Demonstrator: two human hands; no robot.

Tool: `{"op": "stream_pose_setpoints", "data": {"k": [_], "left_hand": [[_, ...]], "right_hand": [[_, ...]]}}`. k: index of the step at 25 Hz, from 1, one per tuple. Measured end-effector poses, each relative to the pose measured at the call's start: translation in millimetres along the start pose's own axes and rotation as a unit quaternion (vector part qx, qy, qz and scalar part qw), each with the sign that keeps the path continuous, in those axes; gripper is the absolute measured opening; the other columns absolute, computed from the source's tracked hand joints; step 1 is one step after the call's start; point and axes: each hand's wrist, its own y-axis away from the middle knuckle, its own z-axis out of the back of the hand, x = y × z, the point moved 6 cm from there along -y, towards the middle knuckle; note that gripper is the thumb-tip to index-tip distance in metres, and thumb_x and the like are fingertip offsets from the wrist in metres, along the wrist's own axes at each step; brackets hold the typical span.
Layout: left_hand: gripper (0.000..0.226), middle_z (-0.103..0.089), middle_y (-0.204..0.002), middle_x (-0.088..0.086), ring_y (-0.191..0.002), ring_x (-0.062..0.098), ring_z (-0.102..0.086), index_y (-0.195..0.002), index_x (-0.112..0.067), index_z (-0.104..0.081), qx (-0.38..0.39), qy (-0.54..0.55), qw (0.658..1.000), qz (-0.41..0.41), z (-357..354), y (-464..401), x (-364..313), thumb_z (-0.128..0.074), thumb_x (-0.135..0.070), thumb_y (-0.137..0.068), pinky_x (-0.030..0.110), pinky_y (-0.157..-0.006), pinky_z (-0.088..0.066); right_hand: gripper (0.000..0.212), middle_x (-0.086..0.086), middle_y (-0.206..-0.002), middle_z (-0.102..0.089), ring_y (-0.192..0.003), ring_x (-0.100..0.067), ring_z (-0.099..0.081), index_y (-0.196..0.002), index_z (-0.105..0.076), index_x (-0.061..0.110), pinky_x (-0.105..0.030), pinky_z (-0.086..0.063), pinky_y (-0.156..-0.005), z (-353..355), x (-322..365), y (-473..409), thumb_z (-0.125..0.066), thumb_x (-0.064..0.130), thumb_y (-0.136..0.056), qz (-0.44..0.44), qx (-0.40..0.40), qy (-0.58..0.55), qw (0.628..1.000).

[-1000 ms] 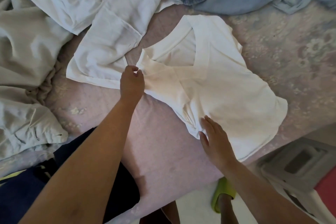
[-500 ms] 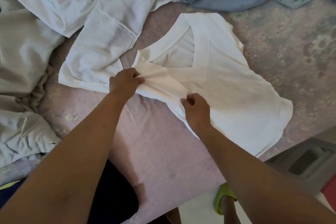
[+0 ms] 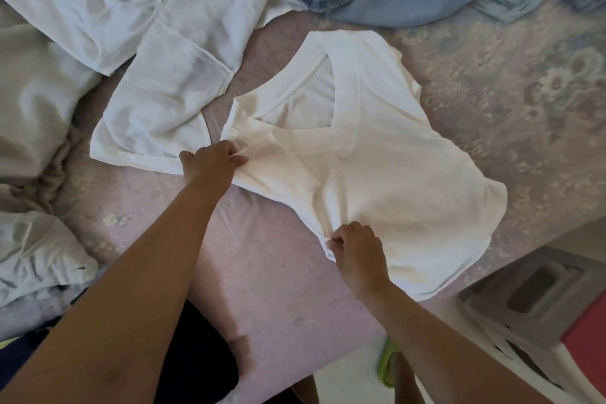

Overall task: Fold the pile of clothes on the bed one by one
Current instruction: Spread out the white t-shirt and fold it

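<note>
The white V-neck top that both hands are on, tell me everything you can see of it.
The white V-neck top looks like thin, soft knit with a ribbed neckband and short or no sleeves. It lies mostly flat, front up, on the pink floral bedspread, neck toward the pile. The left hand pinches its near shoulder; the right hand pinches the near side edge, bunching the fabric. Another white garment lies beside it.
</note>
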Motion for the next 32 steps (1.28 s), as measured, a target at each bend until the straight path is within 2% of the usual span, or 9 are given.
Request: {"op": "stream_pose_setpoints", "data": {"k": [3,7,9,14,19,22,24,29,32], "left_hand": [[0.031,-0.061,-0.109,0.008,-0.103,0.028,-0.056,-0.112,-0.015,-0.052,-0.028,-0.145,0.988,-0.042,2.9,2.3,-14.0,-0.046,-0.041,-0.097,0.039,-0.087,-0.033],[0.040,-0.063,-0.115,0.016,-0.100,0.032,-0.063,-0.122,-0.006,-0.057,-0.226,-0.085,0.927,-0.288,1.3,30.5,-95.3,-0.051,-0.028,-0.089,0.044,-0.086,-0.050],[0.049,-0.061,-0.125,0.017,-0.111,0.032,-0.062,-0.125,-0.008,-0.061,-0.216,-0.070,0.901,-0.369,-13.8,35.6,-140.0,-0.041,-0.033,-0.088,0.049,-0.093,-0.049],[0.060,-0.050,-0.139,0.017,-0.128,0.033,-0.049,-0.134,-0.012,-0.054,-0.147,-0.074,0.920,-0.354,-58.7,25.2,-206.6,-0.035,-0.046,-0.089,0.053,-0.101,-0.043],[0.061,-0.037,-0.150,0.013,-0.138,0.030,-0.036,-0.144,-0.016,-0.041,-0.219,-0.063,0.919,-0.322,-87.3,17.1,-209.5,-0.037,-0.051,-0.094,0.051,-0.109,-0.029],[0.060,-0.036,-0.150,0.012,-0.139,0.029,-0.034,-0.143,-0.015,-0.043,-0.248,-0.065,0.912,-0.321,-88.1,20.0,-211.2,-0.036,-0.050,-0.095,0.051,-0.109,-0.030],[0.059,-0.036,-0.151,0.012,-0.139,0.029,-0.034,-0.143,-0.015,-0.042,-0.248,-0.065,0.913,-0.319,-88.0,19.0,-210.5,-0.035,-0.050,-0.096,0.052,-0.109,-0.031],[0.059,-0.037,-0.150,0.013,-0.138,0.030,-0.036,-0.143,-0.014,-0.042,-0.235,-0.070,0.914,-0.323,-87.7,20.6,-213.9,-0.035,-0.048,-0.096,0.052,-0.108,-0.030],[0.050,-0.054,-0.136,0.014,-0.122,0.032,-0.055,-0.130,-0.009,-0.055,-0.229,-0.009,0.918,-0.323,-61.9,17.7,-217.3,-0.037,-0.037,-0.093,0.046,-0.099,-0.043]], "right_hand": [[0.023,-0.008,-0.103,-0.058,-0.102,-0.026,-0.050,-0.101,-0.064,0.008,-0.034,-0.041,-0.084,19.7,-3.8,-8.4,-0.050,0.026,-0.096,-0.017,-0.010,-0.077,0.997],[0.026,-0.014,-0.113,-0.060,-0.109,-0.034,-0.052,-0.112,-0.064,0.004,-0.039,-0.039,-0.094,75.8,-32.4,-46.9,-0.052,0.020,-0.095,-0.011,-0.077,-0.097,0.992],[0.032,-0.019,-0.114,-0.061,-0.110,-0.038,-0.054,-0.112,-0.065,0.002,-0.044,-0.042,-0.094,106.4,-53.4,-79.4,-0.050,0.022,-0.091,0.009,-0.108,-0.083,0.991],[0.027,-0.025,-0.112,-0.061,-0.107,-0.037,-0.055,-0.112,-0.065,-0.001,-0.039,-0.042,-0.091,172.1,-81.4,-171.3,-0.052,0.010,-0.091,0.029,-0.129,-0.055,0.990],[0.009,-0.015,-0.085,-0.053,-0.080,-0.026,-0.048,-0.082,-0.053,0.010,-0.032,-0.035,-0.070,192.7,-90.9,-235.0,-0.048,0.013,-0.087,-0.012,-0.115,-0.091,0.989],[0.016,-0.013,-0.074,-0.058,-0.071,-0.027,-0.051,-0.072,-0.062,0.007,-0.033,-0.036,-0.066,190.6,-88.6,-250.4,-0.060,0.022,-0.079,-0.012,-0.077,-0.092,0.993],[0.025,-0.006,-0.058,-0.047,-0.061,-0.023,-0.044,-0.056,-0.049,0.011,-0.032,-0.030,-0.061,188.9,-83.7,-246.9,-0.061,0.019,-0.077,-0.004,-0.041,-0.117,0.992],[0.014,-0.006,-0.088,-0.057,-0.076,-0.019,-0.052,-0.100,-0.056,0.007,-0.024,-0.037,-0.052,212.6,-114.7,-239.5,-0.054,0.015,-0.089,-0.110,-0.064,-0.360,0.924],[0.007,-0.005,-0.089,-0.057,-0.077,-0.019,-0.053,-0.092,-0.053,0.013,-0.023,-0.042,-0.059,232.4,-120.6,-236.9,-0.057,0.009,-0.088,-0.098,-0.137,-0.384,0.908]]}}
